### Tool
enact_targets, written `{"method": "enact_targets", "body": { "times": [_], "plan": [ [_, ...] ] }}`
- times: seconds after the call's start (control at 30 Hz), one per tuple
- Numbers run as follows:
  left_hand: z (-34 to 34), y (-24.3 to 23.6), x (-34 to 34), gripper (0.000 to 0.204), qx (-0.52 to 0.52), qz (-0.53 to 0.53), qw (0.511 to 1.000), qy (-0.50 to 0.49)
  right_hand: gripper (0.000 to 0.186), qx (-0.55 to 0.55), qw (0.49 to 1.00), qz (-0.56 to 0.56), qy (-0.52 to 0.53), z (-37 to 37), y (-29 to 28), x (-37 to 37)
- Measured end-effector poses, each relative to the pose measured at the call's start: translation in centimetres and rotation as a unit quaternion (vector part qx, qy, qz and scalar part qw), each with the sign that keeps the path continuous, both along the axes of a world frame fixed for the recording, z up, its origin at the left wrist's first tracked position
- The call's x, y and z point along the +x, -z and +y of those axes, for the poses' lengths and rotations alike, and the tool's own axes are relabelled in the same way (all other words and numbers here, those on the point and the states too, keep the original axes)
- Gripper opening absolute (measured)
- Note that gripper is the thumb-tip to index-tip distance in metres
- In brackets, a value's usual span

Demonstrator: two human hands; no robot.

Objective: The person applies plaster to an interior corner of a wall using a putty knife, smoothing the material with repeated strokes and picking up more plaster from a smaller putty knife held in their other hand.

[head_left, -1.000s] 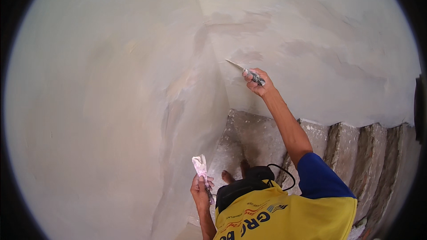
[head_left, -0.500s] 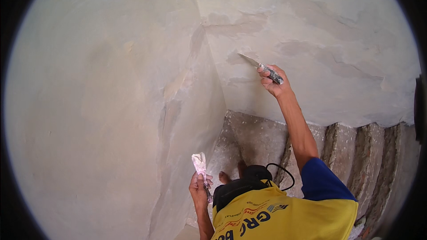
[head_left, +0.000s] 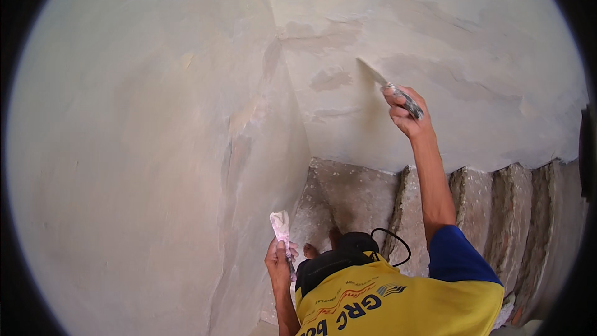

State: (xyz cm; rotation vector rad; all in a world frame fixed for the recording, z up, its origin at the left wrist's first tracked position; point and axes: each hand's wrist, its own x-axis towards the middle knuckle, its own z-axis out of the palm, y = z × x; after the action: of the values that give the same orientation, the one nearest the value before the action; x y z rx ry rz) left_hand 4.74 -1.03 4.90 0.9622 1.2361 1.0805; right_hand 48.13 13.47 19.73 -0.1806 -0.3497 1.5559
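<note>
My right hand (head_left: 405,112) is closed on a putty knife with a dark, smeared handle; its thin blade (head_left: 373,73) points up and left, at or very close to the right-hand wall (head_left: 472,56), which bears darker grey patches. Low in the view, my left hand (head_left: 277,261) grips a second knife or scraper (head_left: 280,227), its broad end coated with pale, pinkish paste. That hand is beside the left wall (head_left: 124,180), where an uneven grey streak runs along near the inner corner.
Below the right wall, rough concrete steps (head_left: 472,199) spattered with white run to the right from a wider tread (head_left: 354,193). My bare feet stand there, partly hidden by my yellow-and-blue shirt (head_left: 392,305) and a black pack with a cable loop. A dark edge (head_left: 584,149) shows at far right.
My right hand and its knife have moved rightward, the blade tip also upward along the right wall. My left hand stays in nearly the same place.
</note>
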Motion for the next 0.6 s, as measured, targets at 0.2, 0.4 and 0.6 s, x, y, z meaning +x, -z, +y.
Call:
{"method": "enact_targets", "body": {
  "times": [0.2,0.4,0.6],
  "plan": [
    [0.0,0.5,-1.2,0.035,0.004,-0.032,0.999,0.031,0.034,-0.05,0.983,-0.163,0.068,-10.3,1.8,-6.7],
    [0.6,-1.2,-1.6,0.035,0.029,-0.078,0.988,0.127,0.05,-0.121,0.917,-0.374,0.07,-15.7,6.9,-15.7],
    [0.8,-1.5,-2.0,0.034,0.028,-0.052,0.985,0.162,0.04,-0.115,0.96,-0.242,0.082,-15.3,9.4,-19.8]
  ]
}}
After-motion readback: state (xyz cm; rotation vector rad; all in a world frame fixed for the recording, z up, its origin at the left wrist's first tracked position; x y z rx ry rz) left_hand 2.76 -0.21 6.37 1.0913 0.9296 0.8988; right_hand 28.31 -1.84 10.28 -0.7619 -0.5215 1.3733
